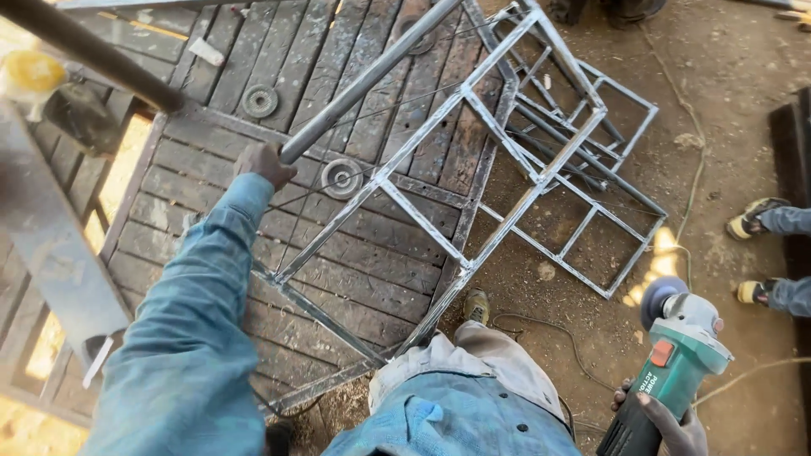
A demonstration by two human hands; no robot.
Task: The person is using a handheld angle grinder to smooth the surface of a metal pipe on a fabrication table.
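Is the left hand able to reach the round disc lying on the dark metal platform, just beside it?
Probably yes: the left hand grips a steel tube, and the disc lies close, uncovered, though it must release the tube first.

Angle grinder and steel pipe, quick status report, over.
Left hand shut on the steel pipe, above the welded frame. Right hand shut on the green angle grinder, disc up, clear of metal. Power cord trails on dirt by the feet.

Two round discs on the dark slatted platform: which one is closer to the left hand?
The disc just right of the left hand, beside the metal frame. The other disc lies farther up the slatted platform, clear of the frame.
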